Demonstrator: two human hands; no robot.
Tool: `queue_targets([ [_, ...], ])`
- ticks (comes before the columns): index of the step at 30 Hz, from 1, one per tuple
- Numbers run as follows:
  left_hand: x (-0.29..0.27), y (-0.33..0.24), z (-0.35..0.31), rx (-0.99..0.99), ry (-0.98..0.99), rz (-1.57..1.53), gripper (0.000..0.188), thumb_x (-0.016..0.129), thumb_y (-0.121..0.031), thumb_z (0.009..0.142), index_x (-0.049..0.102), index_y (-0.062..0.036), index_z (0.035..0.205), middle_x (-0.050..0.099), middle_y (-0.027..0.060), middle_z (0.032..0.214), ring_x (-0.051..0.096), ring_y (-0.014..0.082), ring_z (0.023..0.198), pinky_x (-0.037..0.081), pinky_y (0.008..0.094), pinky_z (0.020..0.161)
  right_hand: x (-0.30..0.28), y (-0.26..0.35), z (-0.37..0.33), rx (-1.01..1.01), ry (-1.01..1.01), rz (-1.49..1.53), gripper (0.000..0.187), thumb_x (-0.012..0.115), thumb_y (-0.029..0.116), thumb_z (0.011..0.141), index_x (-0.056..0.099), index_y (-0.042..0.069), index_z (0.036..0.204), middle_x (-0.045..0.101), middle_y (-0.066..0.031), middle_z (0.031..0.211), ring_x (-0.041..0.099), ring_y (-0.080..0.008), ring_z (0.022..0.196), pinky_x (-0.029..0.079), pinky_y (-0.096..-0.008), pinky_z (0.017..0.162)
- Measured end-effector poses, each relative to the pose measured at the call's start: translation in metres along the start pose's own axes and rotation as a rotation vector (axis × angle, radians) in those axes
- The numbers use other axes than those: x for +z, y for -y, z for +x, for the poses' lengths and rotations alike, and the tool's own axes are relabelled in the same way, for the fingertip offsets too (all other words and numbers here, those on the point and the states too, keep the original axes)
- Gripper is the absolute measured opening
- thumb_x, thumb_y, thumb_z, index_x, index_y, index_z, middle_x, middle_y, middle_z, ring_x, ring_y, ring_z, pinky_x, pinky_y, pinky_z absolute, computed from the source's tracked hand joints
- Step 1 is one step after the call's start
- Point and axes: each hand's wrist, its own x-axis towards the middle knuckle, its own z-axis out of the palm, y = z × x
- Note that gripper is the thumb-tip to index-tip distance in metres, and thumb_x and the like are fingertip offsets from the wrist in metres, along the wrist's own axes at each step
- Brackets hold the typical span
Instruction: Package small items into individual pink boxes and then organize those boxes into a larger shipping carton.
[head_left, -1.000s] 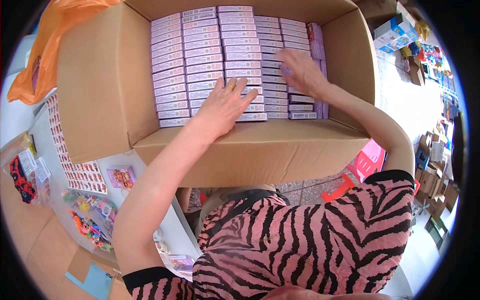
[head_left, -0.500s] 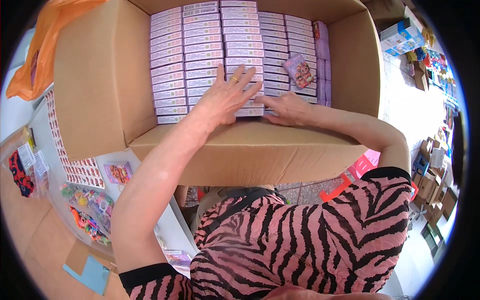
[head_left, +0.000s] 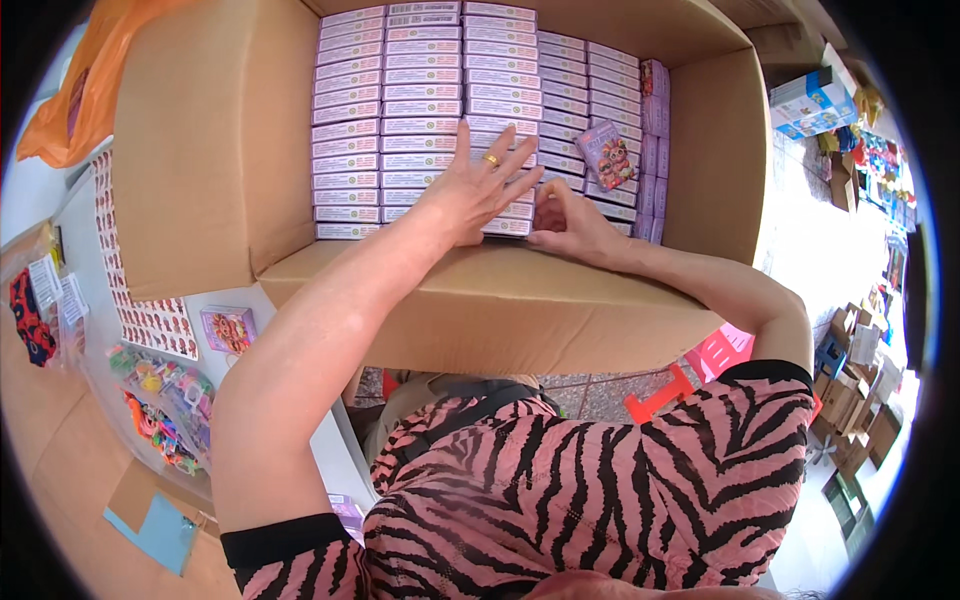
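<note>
A big cardboard carton (head_left: pixel 200 150) stands open in front of me, packed with rows of small flat purple-and-white boxes (head_left: pixel 420 90). My left hand (head_left: pixel 475 185), with a ring on one finger, lies flat with spread fingers on the near rows. My right hand (head_left: pixel 570 225) is beside it at the carton's near edge, its fingers curled onto a box in the near row. One purple box (head_left: pixel 606 155) with a picture on its face lies loose on top of the right rows, apart from both hands.
An orange plastic bag (head_left: pixel 80 90) hangs at the carton's left. A white table at left holds sheets of stickers (head_left: pixel 140 300), a small purple box (head_left: pixel 228 328) and colourful toys (head_left: pixel 160 410). Red plastic stool (head_left: pixel 700 370) below the carton. Cartons and goods clutter the floor at right (head_left: pixel 850 400).
My right hand has moved from the far right rows to the near edge beside my left hand, leaving a loose picture box lying on the right rows. My left hand stayed pressed on the boxes.
</note>
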Motion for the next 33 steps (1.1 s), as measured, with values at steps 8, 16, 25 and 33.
queue_targets([
  [8,0.011,-0.005,-0.004,-0.010,-0.071,0.048,0.081,0.065,-0.036,0.073,0.027,-0.0182,0.142,0.015,0.0076,0.151,0.019,0.0308,0.137,0.028,0.0672,0.097,0.001,-0.007,0.014,0.553,0.039,-0.047,0.067,0.074,0.026,0.072,0.038,-0.005,0.119,0.057,-0.0148,0.103,0.056,-0.0188,0.093,0.044,-0.0303,0.081],
  [16,0.010,-0.003,-0.004,-0.001,-0.079,0.023,0.077,0.063,-0.034,0.077,0.025,-0.0197,0.143,0.013,0.0077,0.151,0.021,0.0317,0.136,0.031,0.0668,0.095,0.012,-0.004,0.018,0.698,0.055,0.757,0.078,0.069,0.014,0.075,0.023,-0.005,0.134,0.057,-0.0115,0.106,0.055,-0.0196,0.099,0.043,-0.0309,0.088],
  [25,0.024,-0.001,-0.003,-0.036,-0.166,0.083,0.096,0.074,-0.042,0.062,0.026,-0.0196,0.142,0.016,0.0107,0.149,0.023,0.0338,0.134,0.038,0.0619,0.092,-0.023,0.025,0.015,0.620,0.140,0.323,0.060,0.066,0.017,0.080,0.035,-0.001,0.128,0.062,-0.0073,0.095,0.059,-0.0145,0.089,0.048,-0.0278,0.079],
  [33,0.020,0.002,-0.003,-0.056,-0.125,0.097,0.102,0.074,-0.052,0.062,0.022,-0.0202,0.144,0.016,0.0110,0.149,0.024,0.0332,0.133,0.038,0.0597,0.094,-0.086,-0.021,0.003,0.003,-0.434,-0.939,0.060,0.067,0.019,0.077,0.038,-0.001,0.125,0.052,-0.0208,0.111,0.058,-0.0295,0.097,0.048,-0.0363,0.080],
])
